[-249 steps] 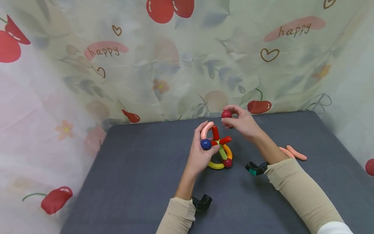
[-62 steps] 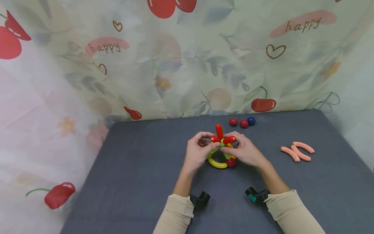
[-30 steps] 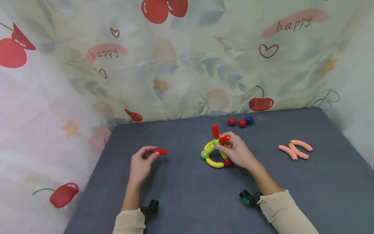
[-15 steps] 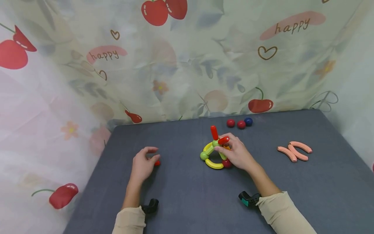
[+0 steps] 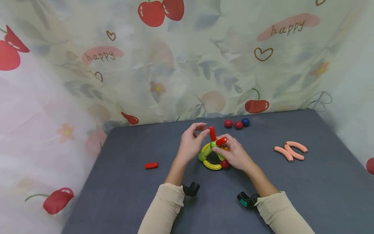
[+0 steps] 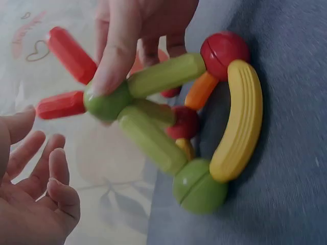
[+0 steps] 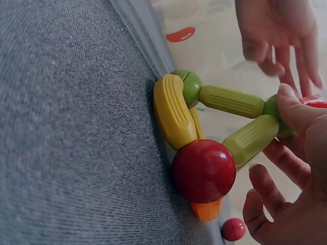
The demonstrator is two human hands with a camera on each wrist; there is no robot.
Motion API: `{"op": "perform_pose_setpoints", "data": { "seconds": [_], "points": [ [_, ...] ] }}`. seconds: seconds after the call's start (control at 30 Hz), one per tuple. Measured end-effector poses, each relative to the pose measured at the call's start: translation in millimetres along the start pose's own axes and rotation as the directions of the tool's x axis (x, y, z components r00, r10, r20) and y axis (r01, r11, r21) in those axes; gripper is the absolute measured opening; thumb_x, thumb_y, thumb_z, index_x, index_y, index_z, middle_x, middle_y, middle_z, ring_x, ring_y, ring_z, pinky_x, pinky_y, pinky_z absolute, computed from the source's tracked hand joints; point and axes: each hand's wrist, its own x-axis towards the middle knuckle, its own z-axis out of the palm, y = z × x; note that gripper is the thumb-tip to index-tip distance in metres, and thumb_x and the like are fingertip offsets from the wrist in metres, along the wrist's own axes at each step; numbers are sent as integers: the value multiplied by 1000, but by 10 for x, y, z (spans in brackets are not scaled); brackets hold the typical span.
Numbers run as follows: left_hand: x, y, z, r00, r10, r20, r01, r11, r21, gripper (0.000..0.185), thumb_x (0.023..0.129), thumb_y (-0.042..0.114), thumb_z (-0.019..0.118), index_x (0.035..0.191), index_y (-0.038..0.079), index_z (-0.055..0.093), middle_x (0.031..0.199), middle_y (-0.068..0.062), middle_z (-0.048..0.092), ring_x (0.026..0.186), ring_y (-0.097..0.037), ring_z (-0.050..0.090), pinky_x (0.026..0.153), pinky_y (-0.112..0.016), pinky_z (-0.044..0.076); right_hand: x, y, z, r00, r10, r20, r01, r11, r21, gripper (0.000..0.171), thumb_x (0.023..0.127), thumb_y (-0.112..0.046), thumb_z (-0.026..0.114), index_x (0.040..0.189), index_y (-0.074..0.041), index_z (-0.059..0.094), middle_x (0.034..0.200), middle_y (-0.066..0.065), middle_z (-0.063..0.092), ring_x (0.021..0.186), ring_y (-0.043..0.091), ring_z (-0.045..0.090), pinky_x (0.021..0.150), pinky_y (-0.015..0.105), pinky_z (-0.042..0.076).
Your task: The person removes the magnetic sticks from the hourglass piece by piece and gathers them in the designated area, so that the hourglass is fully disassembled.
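Note:
A toy structure [image 5: 212, 152] of magnetic sticks and balls stands on the grey table [image 5: 122, 195]. It has a yellow curved base piece [image 6: 240, 122], green sticks [image 7: 230, 101], a red ball [image 7: 204, 171] and a green ball [image 6: 199, 186] at the base. My right hand [image 5: 217, 148] pinches the top green ball [image 6: 104, 102], from which two red sticks [image 5: 212, 133] stand out. My left hand [image 5: 201, 130] hovers with relaxed fingers [image 6: 36, 168] just left of the upright red stick, holding nothing.
A loose red stick [image 5: 151, 165] lies on the table to the left. Two red balls [image 5: 228, 123] and a blue ball [image 5: 245, 122] sit behind the structure. Three pink curved pieces [image 5: 289, 151] lie to the right. A patterned cloth backs the table.
My left hand laid a red stick on the table at the left, let go, and came back to the structure. My right hand stayed on the top ball.

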Motion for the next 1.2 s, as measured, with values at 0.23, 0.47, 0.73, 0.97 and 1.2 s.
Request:
{"op": "perform_pose_setpoints", "data": {
  "seconds": [0.23,0.47,0.73,0.97,1.2],
  "points": [
    [79,25,128,999,4,40,-2,999,-33,31,101,42,63,127,25,68,112,0,71,84,-18,60,67,-29,48,4,-16,10,1000,6,0,-6,1000,-6,22,94,-28,74,105,-9,77,126,6,61,117,26,52,93,44,50],
    [-25,65,-106,997,57,-45,-63,988,-139,31,102,40,61,124,19,67,105,-5,70,93,-19,61,78,-31,48,3,-33,9,1000,1,7,-1,1000,10,31,94,-29,74,120,-11,75,127,6,62,119,25,53,88,36,53],
    [-234,-290,-791,986,-21,-167,3,994,-106,27,100,31,66,124,20,69,116,-8,71,102,-24,68,92,-36,58,-16,-21,-6,1000,5,14,-5,1000,0,30,96,-31,73,121,-15,74,128,2,60,111,21,57,80,27,53],
    [-456,-752,-1368,943,-229,-241,240,970,18,34,97,34,70,126,15,70,120,-8,73,107,-26,70,95,-35,53,-25,-45,-4,999,35,24,-35,999,3,30,96,-33,73,121,-16,74,128,1,59,101,21,64,79,28,53],
    [-606,-1051,-1617,883,-405,-238,434,897,82,33,100,25,67,131,13,69,130,-11,70,115,-26,65,94,-35,51,-15,-42,-2,999,36,28,-36,999,10,32,96,-34,73,122,-15,73,129,1,59,97,20,64,77,26,54]
  ]
}}
